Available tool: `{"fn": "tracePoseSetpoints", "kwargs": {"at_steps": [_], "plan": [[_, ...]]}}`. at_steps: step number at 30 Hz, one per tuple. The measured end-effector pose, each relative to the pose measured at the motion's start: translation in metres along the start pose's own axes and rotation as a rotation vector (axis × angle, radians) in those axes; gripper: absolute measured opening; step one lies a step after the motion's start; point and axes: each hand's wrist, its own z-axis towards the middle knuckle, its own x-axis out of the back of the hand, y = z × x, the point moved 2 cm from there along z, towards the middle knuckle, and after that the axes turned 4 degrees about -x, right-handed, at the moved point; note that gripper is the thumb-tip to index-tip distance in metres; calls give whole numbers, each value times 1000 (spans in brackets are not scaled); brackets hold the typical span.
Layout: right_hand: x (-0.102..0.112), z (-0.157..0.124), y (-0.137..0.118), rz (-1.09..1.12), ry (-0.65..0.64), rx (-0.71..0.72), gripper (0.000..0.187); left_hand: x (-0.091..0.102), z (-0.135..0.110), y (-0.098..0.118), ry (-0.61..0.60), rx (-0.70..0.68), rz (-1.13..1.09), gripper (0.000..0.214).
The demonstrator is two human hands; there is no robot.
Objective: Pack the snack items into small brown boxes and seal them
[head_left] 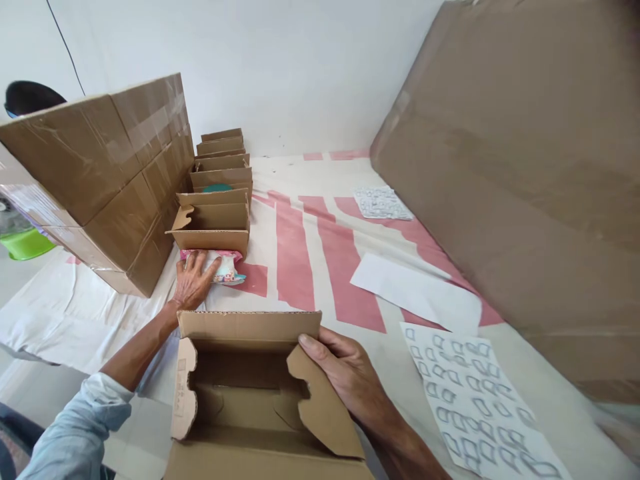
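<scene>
In front of me is an unlidded cardboard box point(250, 327), its side flaps standing up and nothing visible inside. My right hand point(350, 370) grips its right far corner, thumb on the side flap and fingers behind the wall. Beyond the box, my left hand point(193, 280) rests on a small pink and white soft packet point(227, 267), fingers spread over its top. That packet lies on the cloth-covered table, close against the nearest box point(213, 241) of a row. Part of the packet is hidden under the hand.
Several open boxes point(223, 179) line up toward the wall, one with a green item point(217, 189). Taped cartons point(135, 173) rise at left, and a large brown carton point(525, 180) leans in at right. Marked paper point(475, 393), white paper point(415, 290) and a patterned stack point(383, 203) lie on the table.
</scene>
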Motion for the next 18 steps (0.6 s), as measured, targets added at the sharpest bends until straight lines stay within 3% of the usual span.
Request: {"fn": "tracePoseSetpoints", "kwargs": {"at_steps": [3, 8, 11, 14, 18], "plan": [[0, 0, 0, -2, 2, 2, 56, -1, 15, -8, -19, 12, -14, 59], [0, 0, -1, -36, 23, 9, 56, -1, 79, -25, -3, 171, -48, 60], [0, 0, -2, -51, 34, 17, 56, -2, 107, -30, -23, 168, -72, 66], [-1, -1, -2, -49, 24, 6, 55, -3, 114, -32, -21, 116, -87, 71], [-4, -1, -5, -85, 51, 13, 56, 2, 103, -38, -35, 78, -160, 81]]}}
